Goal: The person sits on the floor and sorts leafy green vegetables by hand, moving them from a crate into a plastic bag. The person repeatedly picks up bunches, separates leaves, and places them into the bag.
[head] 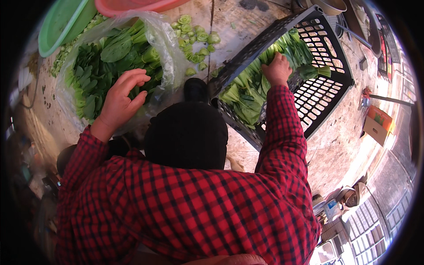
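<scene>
My left hand (124,97) hovers over a clear plastic bag (169,63) with its fingers apart and nothing in them. Inside that open bag lie many leafy greens (87,78), which look like bok choy, with dark leaves and pale green stalks. My right hand (278,69) reaches into a black plastic crate (326,87) with slotted walls. Its fingers rest among the greens (245,89) laid in a row there; the fingertips are partly hidden, so a grip cannot be made out. One smaller bunch (314,72) lies apart near the slotted side.
Cut-off stalk bases (198,36) are scattered on the wet tiled floor (232,20) between bag and crate. A green basin (63,26) and a red basin (132,6) stand beyond the bag. A metal bowl (331,6) is past the crate; a cardboard box (377,126) sits at right.
</scene>
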Tool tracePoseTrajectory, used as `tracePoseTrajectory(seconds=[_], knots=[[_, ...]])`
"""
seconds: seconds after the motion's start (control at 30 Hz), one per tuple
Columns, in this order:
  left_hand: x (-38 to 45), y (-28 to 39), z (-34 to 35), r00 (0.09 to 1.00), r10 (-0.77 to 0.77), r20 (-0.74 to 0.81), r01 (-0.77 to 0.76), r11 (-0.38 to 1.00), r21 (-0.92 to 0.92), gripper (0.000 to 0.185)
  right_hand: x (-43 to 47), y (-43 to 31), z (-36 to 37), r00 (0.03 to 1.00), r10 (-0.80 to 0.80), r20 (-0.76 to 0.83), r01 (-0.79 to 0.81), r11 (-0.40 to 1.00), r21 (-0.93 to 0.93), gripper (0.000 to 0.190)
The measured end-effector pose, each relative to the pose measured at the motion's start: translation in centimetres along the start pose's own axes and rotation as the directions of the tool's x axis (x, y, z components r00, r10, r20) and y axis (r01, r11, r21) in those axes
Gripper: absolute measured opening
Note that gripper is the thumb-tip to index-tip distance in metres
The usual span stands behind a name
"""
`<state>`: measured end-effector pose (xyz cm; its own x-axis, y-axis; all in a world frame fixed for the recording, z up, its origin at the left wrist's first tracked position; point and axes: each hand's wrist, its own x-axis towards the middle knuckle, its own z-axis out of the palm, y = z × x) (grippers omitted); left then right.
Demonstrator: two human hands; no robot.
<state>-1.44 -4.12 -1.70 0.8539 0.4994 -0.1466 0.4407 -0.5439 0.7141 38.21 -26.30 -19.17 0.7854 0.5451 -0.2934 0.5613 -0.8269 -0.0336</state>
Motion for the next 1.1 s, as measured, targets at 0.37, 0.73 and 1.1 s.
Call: tracePoseTrajectory(seconds=[0.37,0.73,1.1], knots=[[0.3,-0.2,0.2,0.999,-0.028,0.027,0.028,0.999,-0.029,0.037,0.9,-0.3,-0.8,0.999,0.001,0.039,-0.001,1.000,0.002,0.058],[0.2,-0.8,0.4,0.997,-0.053,0.063,0.056,0.998,-0.040,0.038,0.6,-0.4,0.3,0.996,0.023,-0.083,-0.023,1.000,-0.005,0.094],[0.0,-0.8,0.7,0.988,-0.066,0.139,0.067,0.998,0.000,0.036,1.9,-0.5,-0.5,0.994,0.044,0.103,-0.042,0.999,-0.018,0.088]])
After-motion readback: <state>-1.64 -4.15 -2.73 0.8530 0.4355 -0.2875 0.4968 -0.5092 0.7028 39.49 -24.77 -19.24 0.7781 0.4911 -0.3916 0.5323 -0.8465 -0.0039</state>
